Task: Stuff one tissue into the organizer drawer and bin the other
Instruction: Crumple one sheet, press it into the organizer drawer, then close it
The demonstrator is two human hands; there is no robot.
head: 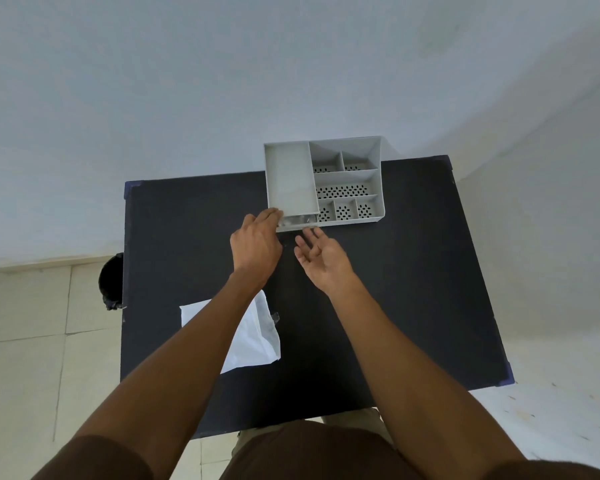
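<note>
A grey plastic organizer [347, 180] with several perforated compartments stands at the far edge of the dark table [413, 289]. Its drawer [297, 221] at the front left is slightly pulled out, and something pale and crumpled shows inside it. My left hand [255, 245] rests its fingertips on the drawer's left front corner. Just in front of the drawer hovers my right hand [321, 256], palm up, fingers apart, holding nothing. A flat white tissue [257, 337] lies on the table near me, partly hidden under my left forearm.
A black bin [111, 282] stands on the tiled floor against the table's left edge. A pale wall rises behind the table. The table's right half is bare dark surface.
</note>
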